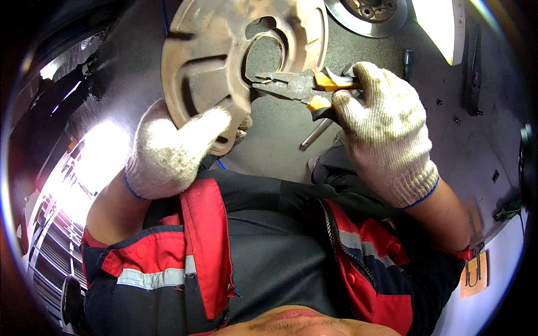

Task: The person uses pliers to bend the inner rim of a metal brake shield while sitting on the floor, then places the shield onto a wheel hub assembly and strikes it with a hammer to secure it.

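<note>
In a white knit glove, my left hand (174,148) grips the lower edge of a brake dust shield (204,87), thumb on its face and fingers behind. The shield is a worn, brownish metal plate with a round central opening, held up in front of me. My right hand (386,131), gloved alike, is closed on the yellow-and-black handles of combination pliers (300,85). Their jaws are parted and point left, at the rim of the shield's central opening. Whether the jaws touch the metal I cannot tell.
A brake disc (372,14) lies on the grey floor at the far right of the shield. Close to it are a dark-handled tool (408,64) and a long dark bar (473,78). A metal rod (316,133) shows below the pliers. Small nuts (440,103) are scattered to the right.
</note>
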The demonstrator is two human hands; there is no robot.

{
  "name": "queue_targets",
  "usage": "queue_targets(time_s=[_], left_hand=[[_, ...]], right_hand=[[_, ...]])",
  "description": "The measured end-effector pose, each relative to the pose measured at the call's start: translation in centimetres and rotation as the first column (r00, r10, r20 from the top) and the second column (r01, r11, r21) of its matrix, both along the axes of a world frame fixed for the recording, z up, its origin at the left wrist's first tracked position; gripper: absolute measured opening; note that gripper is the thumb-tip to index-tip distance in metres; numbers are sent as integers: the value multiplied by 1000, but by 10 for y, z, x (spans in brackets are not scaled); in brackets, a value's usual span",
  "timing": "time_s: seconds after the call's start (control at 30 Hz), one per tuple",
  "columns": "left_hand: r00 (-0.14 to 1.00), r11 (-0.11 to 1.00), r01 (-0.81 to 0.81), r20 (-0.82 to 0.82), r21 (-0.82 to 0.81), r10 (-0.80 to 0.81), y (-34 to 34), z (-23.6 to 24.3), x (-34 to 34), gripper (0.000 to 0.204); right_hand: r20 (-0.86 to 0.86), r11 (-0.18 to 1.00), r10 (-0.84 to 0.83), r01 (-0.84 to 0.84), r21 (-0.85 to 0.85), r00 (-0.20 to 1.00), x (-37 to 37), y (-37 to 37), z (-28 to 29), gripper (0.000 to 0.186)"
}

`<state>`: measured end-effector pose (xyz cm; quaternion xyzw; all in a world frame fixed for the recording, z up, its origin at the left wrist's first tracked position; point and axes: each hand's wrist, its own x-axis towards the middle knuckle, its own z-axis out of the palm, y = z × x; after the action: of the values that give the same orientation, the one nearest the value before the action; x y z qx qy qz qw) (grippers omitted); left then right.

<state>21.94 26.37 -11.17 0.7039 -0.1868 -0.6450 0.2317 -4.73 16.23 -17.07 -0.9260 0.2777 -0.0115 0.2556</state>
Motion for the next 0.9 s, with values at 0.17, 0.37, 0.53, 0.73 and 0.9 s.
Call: queue_targets(time_s=[0.17, 0.37, 0.53, 0.73, 0.9], left_hand=[[999, 1000, -24, -39, -7, 24, -1, 3, -6, 32], [996, 996, 66, 64, -64, -62, 9, 1, -14, 29], [994, 989, 60, 98, -133, -47, 11, 2, -26, 22], [981, 987, 68, 190, -148, -39, 19, -2, -37, 17], [906, 947, 301, 343, -108, -249, 12, 1, -33, 22]], right_hand=[[-21, 999, 13, -13, -37, 1000, 3, 1, 0, 22], [-88, 997, 34, -40, -66, 996, 4, 2, 3, 22], [-145, 996, 70, -77, -44, 987, 1, 1, 0, 23], [-26, 993, 101, -99, 64, 995, 1, 9, -16, 29], [-35, 993, 83, -80, 85, 996, 3, 7, -16, 21]])
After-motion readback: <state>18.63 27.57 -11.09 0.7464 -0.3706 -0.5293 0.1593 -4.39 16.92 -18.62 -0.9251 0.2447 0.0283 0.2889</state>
